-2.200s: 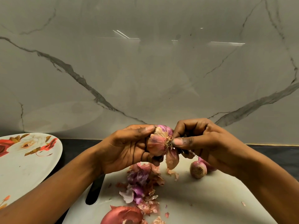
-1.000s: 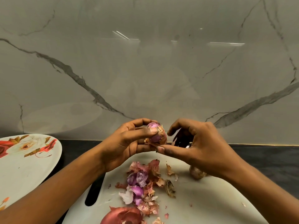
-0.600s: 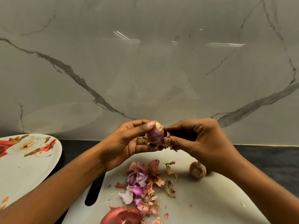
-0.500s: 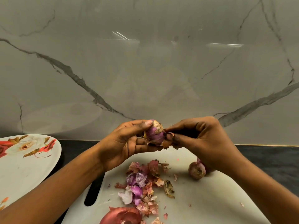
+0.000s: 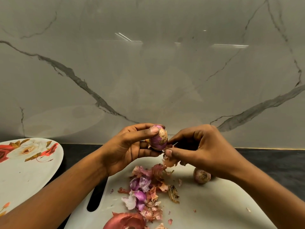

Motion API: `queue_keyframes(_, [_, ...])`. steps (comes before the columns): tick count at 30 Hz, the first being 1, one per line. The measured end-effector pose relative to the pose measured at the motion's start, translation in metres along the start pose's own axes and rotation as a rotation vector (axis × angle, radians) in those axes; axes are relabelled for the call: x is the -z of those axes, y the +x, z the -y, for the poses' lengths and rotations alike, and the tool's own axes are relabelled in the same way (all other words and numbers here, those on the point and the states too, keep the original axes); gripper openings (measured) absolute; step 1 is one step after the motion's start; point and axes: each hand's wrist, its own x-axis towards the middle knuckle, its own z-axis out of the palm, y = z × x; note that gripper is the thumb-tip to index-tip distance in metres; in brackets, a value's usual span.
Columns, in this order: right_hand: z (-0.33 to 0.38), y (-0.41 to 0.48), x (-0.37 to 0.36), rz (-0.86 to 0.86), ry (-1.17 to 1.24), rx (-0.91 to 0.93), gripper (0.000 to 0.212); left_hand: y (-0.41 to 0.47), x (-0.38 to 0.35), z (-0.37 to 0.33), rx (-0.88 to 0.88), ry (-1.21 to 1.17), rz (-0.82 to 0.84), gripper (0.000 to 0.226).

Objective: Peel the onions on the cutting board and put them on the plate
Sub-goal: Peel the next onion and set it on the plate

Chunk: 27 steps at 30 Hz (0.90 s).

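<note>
At the near edge of the white cutting board [image 5: 214, 204] lies a big curl of red skin [image 5: 125, 222], and just beyond it a heap of purple and papery peelings [image 5: 145, 192]. To the right, tucked partly under the right wrist, an unpeeled onion [image 5: 201, 176] sits on the board. Above the board's far end the left hand [image 5: 125, 149] grips a small onion [image 5: 158, 139], thumb on top and fingers curled beneath (brown patches cling to its purple flesh). The right hand [image 5: 201, 149] pinches a strip of skin [image 5: 170, 161] hanging from its underside. A flowered plate [image 5: 24, 176] rests at the left on the dark counter [image 5: 272, 159], before a veined marble wall [image 5: 148, 71].
</note>
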Motion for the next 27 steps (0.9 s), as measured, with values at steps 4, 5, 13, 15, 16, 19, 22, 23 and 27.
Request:
queue_keyframes(4, [0.0007,-0.0004,-0.0012,-0.044,-0.084,0.062,0.035,-0.0009,-0.0027,0.0014,0.001,0.073,-0.045,0.043])
queue_keyframes(5, [0.0010,-0.0006,-0.0013,-0.058,-0.081,0.073,0.036,-0.0015,-0.0033,0.0016,0.001,0.102,-0.044,0.041])
queue_keyframes(13, [0.0004,0.0016,0.0005,-0.057,-0.010,0.046,0.031,-0.0018,-0.0034,0.0020,0.020,0.165,-0.038,0.030])
queue_keyframes(15, [-0.0004,0.0017,0.0017,-0.053,0.035,0.036,0.030,-0.0018,-0.0026,0.0018,0.013,0.174,-0.048,0.030])
queue_keyframes(16, [-0.0008,0.0020,0.0022,-0.053,0.061,0.029,0.030,-0.0019,-0.0023,0.0016,0.011,0.166,-0.047,0.032])
queue_keyframes(19, [-0.0020,0.0030,0.0033,-0.059,0.140,0.007,0.027,-0.0020,-0.0014,0.0014,0.003,0.122,-0.030,0.040])
queue_keyframes(22, [-0.0024,0.0038,0.0029,-0.081,0.164,-0.005,0.021,-0.0019,-0.0018,0.0017,0.001,0.088,-0.011,0.041])
queue_keyframes(23, [-0.0023,0.0041,0.0030,-0.095,0.165,-0.011,0.019,-0.0014,-0.0020,0.0014,0.004,0.081,-0.003,0.042])
queue_keyframes(27, [-0.0022,0.0056,0.0053,-0.145,0.145,-0.039,0.012,0.0005,0.0005,0.0008,0.011,0.042,0.040,0.045])
